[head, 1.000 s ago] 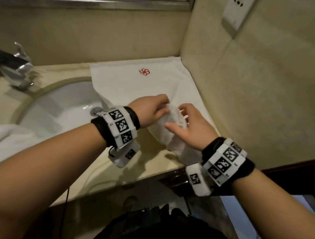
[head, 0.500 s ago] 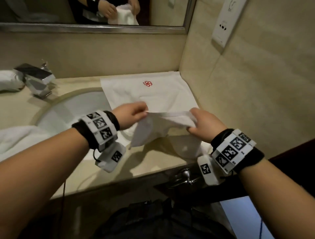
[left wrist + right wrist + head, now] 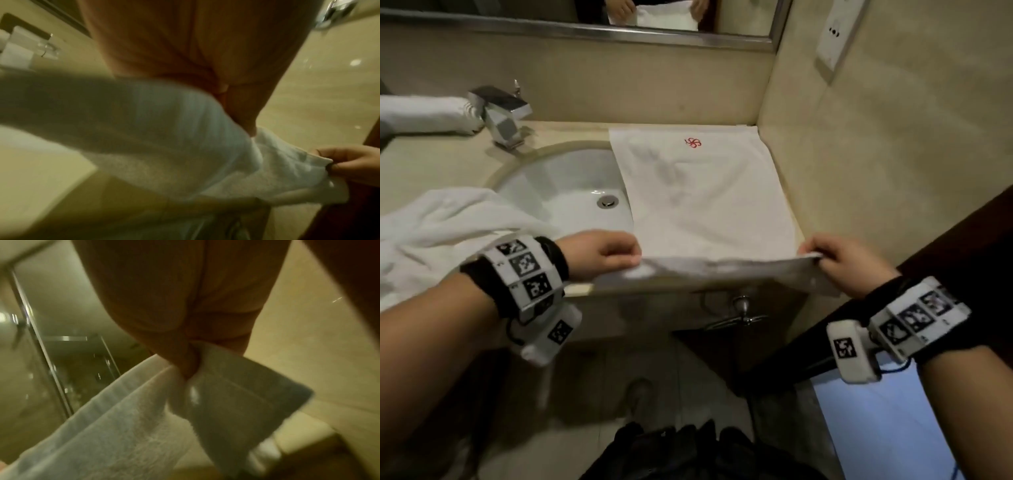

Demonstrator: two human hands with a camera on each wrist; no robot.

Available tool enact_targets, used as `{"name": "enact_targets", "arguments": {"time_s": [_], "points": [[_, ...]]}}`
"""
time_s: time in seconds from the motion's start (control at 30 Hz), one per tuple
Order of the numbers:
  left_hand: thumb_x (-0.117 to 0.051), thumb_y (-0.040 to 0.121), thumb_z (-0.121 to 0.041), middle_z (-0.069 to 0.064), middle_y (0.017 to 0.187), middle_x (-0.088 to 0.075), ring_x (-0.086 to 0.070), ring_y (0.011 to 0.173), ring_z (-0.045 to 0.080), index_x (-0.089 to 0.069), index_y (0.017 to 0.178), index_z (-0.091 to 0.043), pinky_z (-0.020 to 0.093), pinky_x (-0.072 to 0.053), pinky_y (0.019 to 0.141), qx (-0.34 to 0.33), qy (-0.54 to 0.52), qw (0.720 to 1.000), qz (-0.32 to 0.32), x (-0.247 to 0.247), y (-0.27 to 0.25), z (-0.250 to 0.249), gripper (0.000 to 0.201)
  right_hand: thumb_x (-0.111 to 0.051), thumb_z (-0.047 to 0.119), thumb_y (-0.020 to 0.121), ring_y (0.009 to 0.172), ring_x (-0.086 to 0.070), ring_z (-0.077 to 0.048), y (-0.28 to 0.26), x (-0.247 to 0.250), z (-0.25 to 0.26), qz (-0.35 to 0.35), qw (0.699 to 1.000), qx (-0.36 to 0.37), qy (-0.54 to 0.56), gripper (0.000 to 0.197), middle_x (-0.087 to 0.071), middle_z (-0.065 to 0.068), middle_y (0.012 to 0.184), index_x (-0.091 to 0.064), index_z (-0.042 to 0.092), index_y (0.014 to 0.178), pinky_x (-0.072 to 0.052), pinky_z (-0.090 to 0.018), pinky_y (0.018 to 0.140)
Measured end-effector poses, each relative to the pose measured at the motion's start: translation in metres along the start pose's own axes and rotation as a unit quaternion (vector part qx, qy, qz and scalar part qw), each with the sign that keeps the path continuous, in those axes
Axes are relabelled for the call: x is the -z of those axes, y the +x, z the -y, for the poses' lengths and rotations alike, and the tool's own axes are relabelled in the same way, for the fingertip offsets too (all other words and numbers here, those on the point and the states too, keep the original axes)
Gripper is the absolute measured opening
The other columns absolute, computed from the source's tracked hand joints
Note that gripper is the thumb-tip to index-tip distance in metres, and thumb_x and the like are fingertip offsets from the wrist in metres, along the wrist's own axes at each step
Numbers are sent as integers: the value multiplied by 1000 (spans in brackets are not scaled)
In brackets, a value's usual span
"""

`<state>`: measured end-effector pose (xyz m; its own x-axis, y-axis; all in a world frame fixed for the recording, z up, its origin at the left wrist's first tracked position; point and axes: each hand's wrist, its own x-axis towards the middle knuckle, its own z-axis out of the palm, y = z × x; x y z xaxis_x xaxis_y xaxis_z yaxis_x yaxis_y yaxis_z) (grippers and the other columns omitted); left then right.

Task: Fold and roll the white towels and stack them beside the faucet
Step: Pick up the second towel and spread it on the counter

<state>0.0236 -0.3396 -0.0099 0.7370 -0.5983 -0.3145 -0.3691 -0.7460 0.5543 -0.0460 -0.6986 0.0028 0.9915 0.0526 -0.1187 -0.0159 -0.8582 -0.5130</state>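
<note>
Both hands hold one small white towel point(image 3: 726, 270) stretched flat between them at the front edge of the counter point(image 3: 431, 161), just above it. Left hand point(image 3: 601, 254) pinches the towel's left end, fingers curled down over the edge with the thumb hidden beneath; right hand point(image 3: 840, 265) pinches the right end between thumb and curled fingers — the right wrist view shows the cloth bunched at the fingertips point(image 3: 185, 365) with a loose corner hanging below. In the left wrist view the towel runs across to the right hand point(image 3: 349, 164), blurred. Behind the held towel, a larger white cloth with a red emblem point(image 3: 702, 192) lies flat on the counter to the right of the sink basin point(image 3: 565, 185), its back edge against the wall and its left edge overlapping the basin rim. Chrome faucet point(image 3: 500, 114) stands at the back left of the basin; a rolled white towel point(image 3: 424, 113) lies on the counter just beside it on the left, touching or nearly so — cannot tell which. Another white towel, crumpled point(image 3: 438, 233), sits heaped at the front left of the basin, partly behind the left forearm. Mirror point(image 3: 585, 13) above reflects the hands and the towel. White wall plate point(image 3: 835, 34) on the right wall. Both wrists wear marker-patterned bands.
</note>
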Motion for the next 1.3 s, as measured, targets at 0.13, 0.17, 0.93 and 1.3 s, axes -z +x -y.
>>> {"name": "enact_targets", "arguments": {"time_s": [0.13, 0.17, 0.93, 1.3], "points": [[-51, 91, -34, -7, 85, -60, -55, 80, 12, -55, 80, -30, 25, -40, 78, 60, 65, 991, 100, -49, 4, 21, 12, -51, -8, 81, 97, -60, -24, -10, -44, -21, 76, 997, -30, 0, 25, -65, -5, 93, -66, 9, 93, -33, -16, 72], [-51, 90, -33, -2, 96, -61, -56, 89, 17, -59, 90, -24, 27, -41, 81, 81, 95, 990, 70, -55, 12, 27, 12, -51, -6, 83, 101, -59, -25, -9, -54, -24, 70, 997, -33, -5, 24, -65, -8, 98, -66, 7, 96, -34, -17, 76], [-55, 81, -13, 19, 107, -58, -56, 92, 36, -47, 104, -10, 36, -45, 77, 267, 44, 957, -108, -51, 55, 86, 25, -52, 19, 89, 106, -59, -34, 57, -91, -60, -58, 804, -350, 478, 37, -61, -18, 117, -52, 0, 121, -43, -44, 100], [-55, 87, -28, 16, 109, -58, -56, 97, 35, -48, 111, -7, 38, -45, 83, 302, 26, 946, -116, -43, 59, 87, 33, -28, 51, 94, 93, -68, -24, 67, -63, -33, -92, 672, -311, 666, 59, -75, -7, 93, -74, 13, 93, -58, -36, 69]]}}
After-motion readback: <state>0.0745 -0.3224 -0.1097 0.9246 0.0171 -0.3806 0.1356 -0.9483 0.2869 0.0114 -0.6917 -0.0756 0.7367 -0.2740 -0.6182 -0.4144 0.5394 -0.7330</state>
